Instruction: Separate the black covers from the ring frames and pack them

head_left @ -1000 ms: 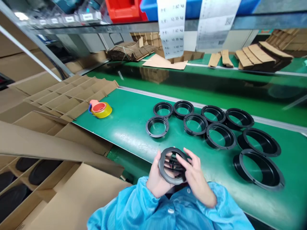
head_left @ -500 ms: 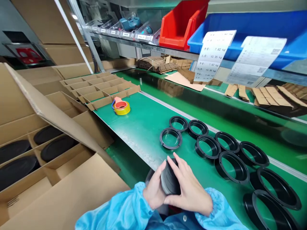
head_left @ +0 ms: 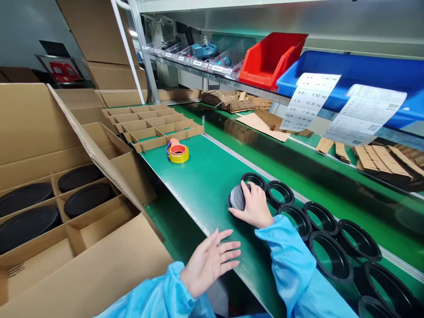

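My right hand (head_left: 253, 206) grips a stack of black plastic rings (head_left: 237, 197) that stands on the green belt (head_left: 198, 185) at the near end of a row of rings. My left hand (head_left: 208, 260) hovers open, fingers spread, over the belt's near edge and holds nothing. Several more black rings (head_left: 323, 217) lie flat in two rows running to the right along the belt. Both arms wear blue sleeves.
An open cardboard box (head_left: 82, 212) with dividers and black discs (head_left: 88, 198) stands at my left. A yellow tape roll (head_left: 178, 153) and cardboard dividers (head_left: 149, 126) lie farther along the belt. Red (head_left: 270, 59) and blue (head_left: 344, 73) bins sit on the shelf above.
Both hands held the rings close to my body; now my right hand has carried them out onto the belt, my left hand has let go, and my view has tilted up.
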### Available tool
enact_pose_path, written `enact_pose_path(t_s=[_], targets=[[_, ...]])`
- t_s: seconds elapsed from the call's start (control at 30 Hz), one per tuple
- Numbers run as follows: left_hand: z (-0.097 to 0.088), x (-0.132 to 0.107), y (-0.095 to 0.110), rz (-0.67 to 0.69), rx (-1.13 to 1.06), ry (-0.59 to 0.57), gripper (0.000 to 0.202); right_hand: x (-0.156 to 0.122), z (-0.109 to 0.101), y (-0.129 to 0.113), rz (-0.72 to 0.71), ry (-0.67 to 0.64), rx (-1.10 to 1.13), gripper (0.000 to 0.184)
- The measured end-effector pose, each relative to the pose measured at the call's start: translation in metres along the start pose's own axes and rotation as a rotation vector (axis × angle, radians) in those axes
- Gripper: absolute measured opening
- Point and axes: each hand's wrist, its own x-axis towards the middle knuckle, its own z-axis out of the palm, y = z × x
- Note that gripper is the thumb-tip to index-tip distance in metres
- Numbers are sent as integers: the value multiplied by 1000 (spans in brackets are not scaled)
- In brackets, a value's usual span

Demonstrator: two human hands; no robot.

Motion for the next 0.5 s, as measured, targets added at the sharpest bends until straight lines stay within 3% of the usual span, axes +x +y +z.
enact_pose_path(t_s=[0.13,0.27,0.4,0.5], targets=[[-14,-8,6,18,-9,30,48,-33,18,-13,20,-42,-16,98],[-22,-15,13,36,6,53,40,-59,6,-25,-36,-29,24,93],[-23,-15,16,42,21,119,32,-53,-19,-33,-56,56,78,83],[-19,-14,17,81,84,181,24,-43,-13,-37,-36,24,82,76]])
